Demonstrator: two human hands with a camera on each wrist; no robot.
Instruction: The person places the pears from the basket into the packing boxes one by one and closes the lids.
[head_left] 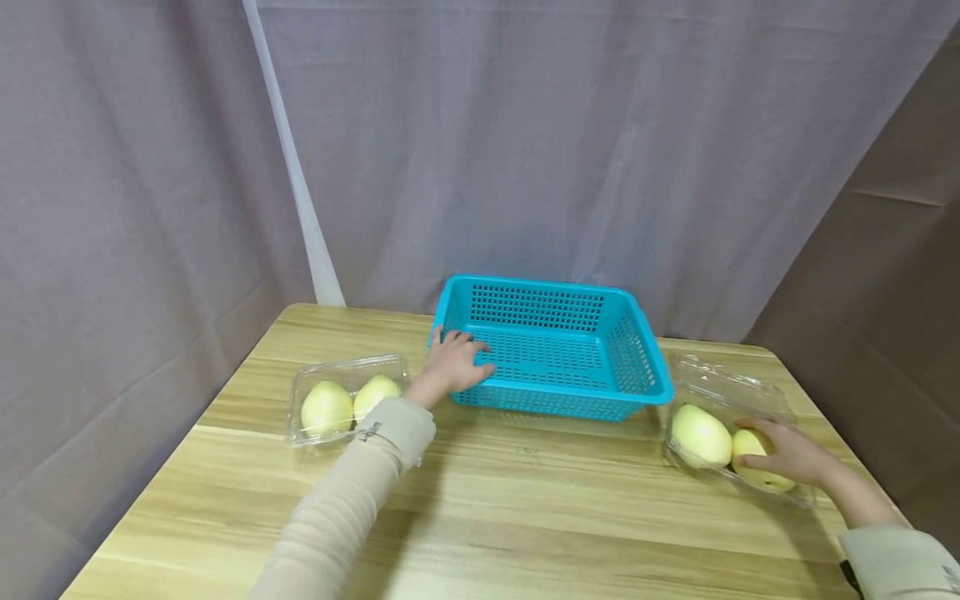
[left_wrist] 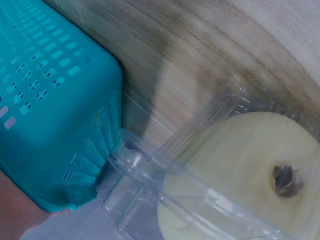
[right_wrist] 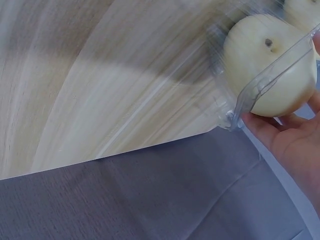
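Note:
My left hand is at the near left corner of a blue plastic basket, fingers spread over its left rim. In the left wrist view only a bit of that hand shows, beside the basket's rim. On the right, my right hand holds a pale yellow pear, fingers over its top and thumb on the near side. That pear sits in a clear plastic box with its lid folded back. Another pear lies beside it. In the right wrist view my fingertips curve round the held pear.
A second clear box with two pears stands left of the basket, partly behind my left sleeve. The wooden table ends close to the right box. Grey curtains hang behind and at the sides.

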